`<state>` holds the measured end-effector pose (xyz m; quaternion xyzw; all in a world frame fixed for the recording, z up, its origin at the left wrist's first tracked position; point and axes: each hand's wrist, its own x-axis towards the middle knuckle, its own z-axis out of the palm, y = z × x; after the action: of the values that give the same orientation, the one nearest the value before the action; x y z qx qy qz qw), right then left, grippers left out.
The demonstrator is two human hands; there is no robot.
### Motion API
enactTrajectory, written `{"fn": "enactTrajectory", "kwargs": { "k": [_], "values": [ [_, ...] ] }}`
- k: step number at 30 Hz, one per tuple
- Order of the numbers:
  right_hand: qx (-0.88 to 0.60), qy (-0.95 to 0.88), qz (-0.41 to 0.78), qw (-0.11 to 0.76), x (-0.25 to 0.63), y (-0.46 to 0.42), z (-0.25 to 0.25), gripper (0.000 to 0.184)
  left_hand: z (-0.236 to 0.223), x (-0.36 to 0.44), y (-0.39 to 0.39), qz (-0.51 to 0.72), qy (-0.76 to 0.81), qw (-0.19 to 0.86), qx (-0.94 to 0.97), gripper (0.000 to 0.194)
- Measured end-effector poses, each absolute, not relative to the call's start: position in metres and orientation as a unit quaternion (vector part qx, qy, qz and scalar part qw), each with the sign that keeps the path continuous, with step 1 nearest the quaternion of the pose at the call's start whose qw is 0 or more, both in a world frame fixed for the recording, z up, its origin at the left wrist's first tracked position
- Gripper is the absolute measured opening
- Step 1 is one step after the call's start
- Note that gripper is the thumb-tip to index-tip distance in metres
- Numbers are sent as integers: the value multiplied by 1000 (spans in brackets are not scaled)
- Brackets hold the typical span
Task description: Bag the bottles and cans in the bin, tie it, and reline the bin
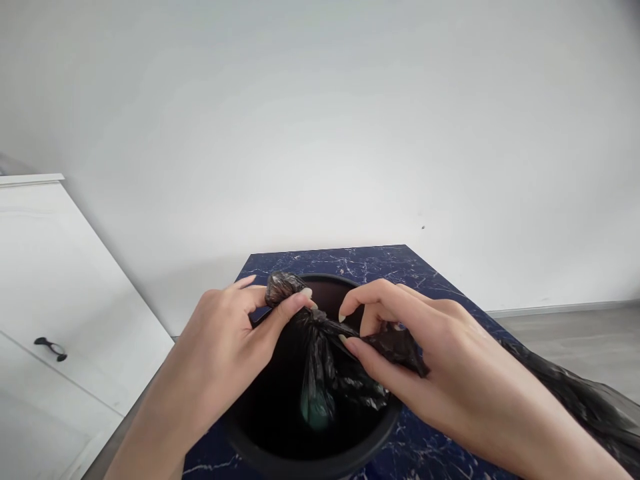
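A black plastic bag (320, 373) hangs between my hands inside the mouth of a round black bin (320, 463). Its neck is twisted and bunched into a knot. My left hand (235, 320) pinches one gathered end of the bag between thumb and finger. On the other side, my right hand (405, 327) grips the second twisted end with thumb and fingers, and loose film trails under its palm. Something greenish shows through the thin plastic low in the bag. The bin's bottom is too dark to make out.
Under the bin is a dark blue marbled tabletop (380, 260) against a white wall (320, 133). More black plastic film (575, 393) lies at the right, partly behind my right forearm. A white cabinet (65, 280) with a black handle (50, 348) stands at the left.
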<state>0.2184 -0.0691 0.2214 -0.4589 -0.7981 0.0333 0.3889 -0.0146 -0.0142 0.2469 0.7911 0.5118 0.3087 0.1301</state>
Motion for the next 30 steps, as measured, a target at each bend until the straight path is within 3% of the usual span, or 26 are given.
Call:
{"fn": "enactTrajectory", "kwargs": {
  "k": [12,18,24,30],
  "values": [
    [-518,-787,64,329,241,-65,218,17,247,-31,1,321,553,40,768,51],
    [-547,-774,74,310,242,-71,216,15,250,-17,-13,361,540,108,753,51],
    [-511,-770,108,368,223,-70,220,26,254,-2,-32,388,442,136,797,45],
    [-467,-781,212,356,208,-65,230,5,256,6,-49,403,356,161,828,34]
  ]
}}
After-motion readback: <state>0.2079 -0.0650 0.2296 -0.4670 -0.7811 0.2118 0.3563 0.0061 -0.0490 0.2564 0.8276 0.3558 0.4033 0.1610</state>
